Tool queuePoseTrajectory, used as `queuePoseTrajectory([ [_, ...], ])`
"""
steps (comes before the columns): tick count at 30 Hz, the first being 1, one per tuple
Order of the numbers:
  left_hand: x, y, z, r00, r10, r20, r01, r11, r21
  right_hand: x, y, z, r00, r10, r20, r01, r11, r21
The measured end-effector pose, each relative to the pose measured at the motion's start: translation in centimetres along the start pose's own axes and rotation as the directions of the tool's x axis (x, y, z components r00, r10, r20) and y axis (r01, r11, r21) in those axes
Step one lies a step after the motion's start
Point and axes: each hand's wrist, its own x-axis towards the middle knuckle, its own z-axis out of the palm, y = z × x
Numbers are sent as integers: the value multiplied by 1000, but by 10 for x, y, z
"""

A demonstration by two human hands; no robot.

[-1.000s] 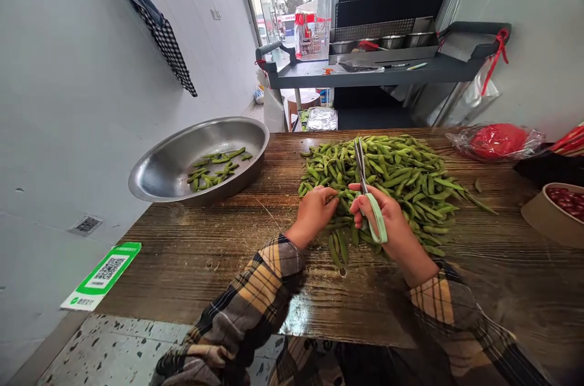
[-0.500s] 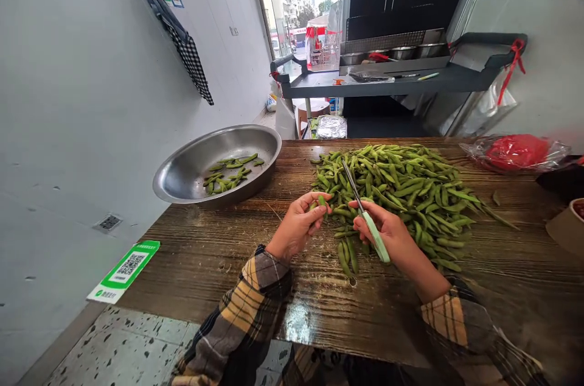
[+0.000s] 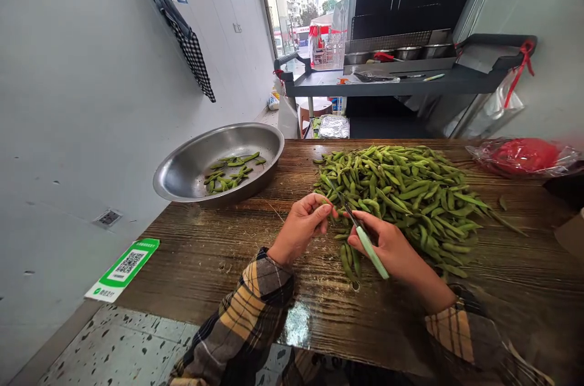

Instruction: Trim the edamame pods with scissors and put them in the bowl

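Observation:
My left hand (image 3: pixel 301 226) is closed in a pinch at the near left edge of a heap of green edamame pods (image 3: pixel 410 191). A bit of an edamame pod (image 3: pixel 325 203) shows between its fingertips, mostly hidden by them. Close by on the right, my right hand (image 3: pixel 387 245) is wrapped around pale green-handled scissors (image 3: pixel 371 253). Their dark blades point up and left, over the heap and near the left fingertips. Whether the blades are apart cannot be made out. A few pods lie just below, between the two hands.
A wide steel basin (image 3: pixel 219 161) with several pods stands at the table's back left. On the wooden table (image 3: pixel 205 264) lie a red item in clear plastic (image 3: pixel 524 156) at right and a green QR card (image 3: pixel 125 270) at left. Behind stands a grey cart (image 3: pixel 387 86).
The scissors have tipped, their blades swinging lower and closer to my left fingertips. The pod in my left hand is now more hidden. The view has shifted slightly.

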Motion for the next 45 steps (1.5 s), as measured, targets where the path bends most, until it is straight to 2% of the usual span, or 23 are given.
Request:
queuePoseTrajectory([
  [4,-1,1,2,998,38,-48,-33,994,101,-1,-4,1,997,4,81,6,993,-117],
  [10,0,-1,-1,992,107,-60,-87,959,269,-2,-5,1,994,-80,73,94,973,-211],
  [15,0,-2,-1,983,183,-31,-160,919,360,-2,-5,1,992,-99,76,115,962,-248],
  [22,1,-1,-1,985,171,-14,-156,925,347,-2,2,3,989,-138,54,147,960,-240],
  [28,2,3,-9,991,132,4,-122,902,414,-1,1,3,991,-121,60,131,968,-216],
  [36,7,7,-20,995,86,57,-103,889,446,2,1,0,986,-23,167,38,996,-87],
  [40,8,3,-23,998,55,-26,-44,947,319,4,6,0,992,56,115,-58,998,12],
  [43,8,0,-19,992,-15,-125,22,998,60,4,7,2,993,89,76,-96,991,88],
  [45,9,-1,-17,984,-40,-174,20,993,-115,4,7,3,992,97,77,-105,988,113],
])
